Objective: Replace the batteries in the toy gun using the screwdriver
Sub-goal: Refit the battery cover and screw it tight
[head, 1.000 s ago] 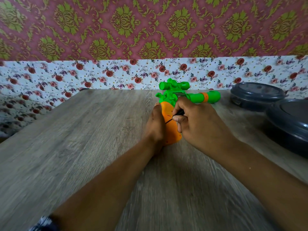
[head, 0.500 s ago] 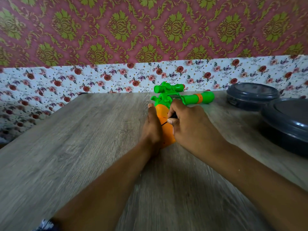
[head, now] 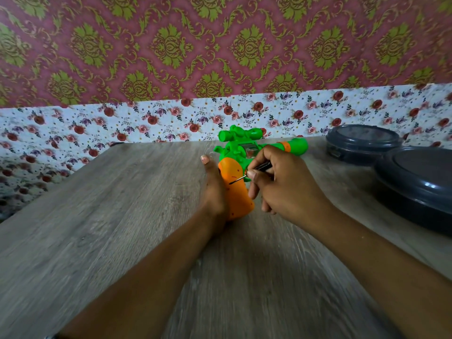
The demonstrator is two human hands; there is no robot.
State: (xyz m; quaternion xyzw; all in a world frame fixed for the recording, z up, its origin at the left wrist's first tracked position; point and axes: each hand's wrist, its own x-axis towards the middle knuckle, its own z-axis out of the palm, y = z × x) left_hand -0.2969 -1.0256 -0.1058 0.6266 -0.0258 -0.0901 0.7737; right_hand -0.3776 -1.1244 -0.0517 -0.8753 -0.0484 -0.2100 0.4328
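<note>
A green toy gun (head: pixel 238 152) with an orange grip and a scope lies on the wooden table (head: pixel 110 228), barrel pointing right. My left hand (head: pixel 211 194) lies against the left side of the orange grip, thumb straight; its other fingers are hidden behind the grip. My right hand (head: pixel 281 187) pinches a thin black screwdriver (head: pixel 249 173) between thumb and fingers. The screwdriver's tip touches the upper face of the orange grip.
Two dark grey round lidded containers stand at the right: a smaller one (head: pixel 362 143) at the back and a larger one (head: pixel 420 184) nearer. A floral-papered wall runs behind the table's far edge.
My right hand has shifted slightly so more of the screwdriver shaft shows. The gun and my left hand stay in place; the camera view has drifted a little.
</note>
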